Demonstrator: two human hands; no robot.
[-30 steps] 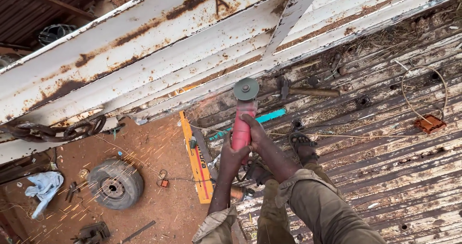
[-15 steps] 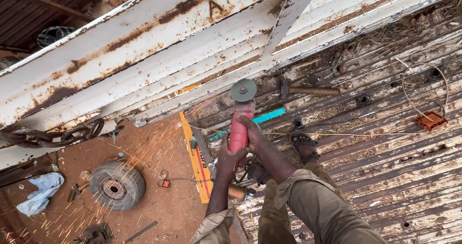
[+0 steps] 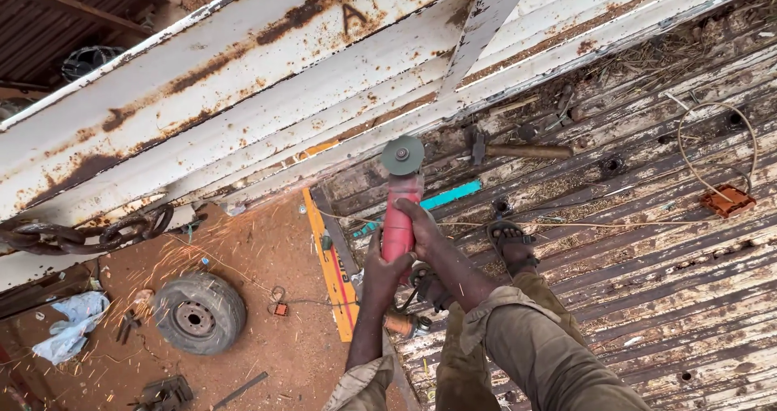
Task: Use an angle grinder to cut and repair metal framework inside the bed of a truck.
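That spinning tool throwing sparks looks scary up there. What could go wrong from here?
Three risks stand out. Both hands, left hand and right hand, are bare on the red angle grinder, close to its disc, so a kickback could cut them. The sandalled foot is exposed to hot sparks. The person works near the edge of the raised wooden deck, with the ground and a tyre below, so a slip might mean a fall.

One red angle grinder (image 3: 400, 208), one hammer (image 3: 518, 149), one wheel with tyre (image 3: 198, 312), one rusty chain (image 3: 85, 234), one orange level (image 3: 333, 269), and perhaps one sandalled foot (image 3: 511, 243).
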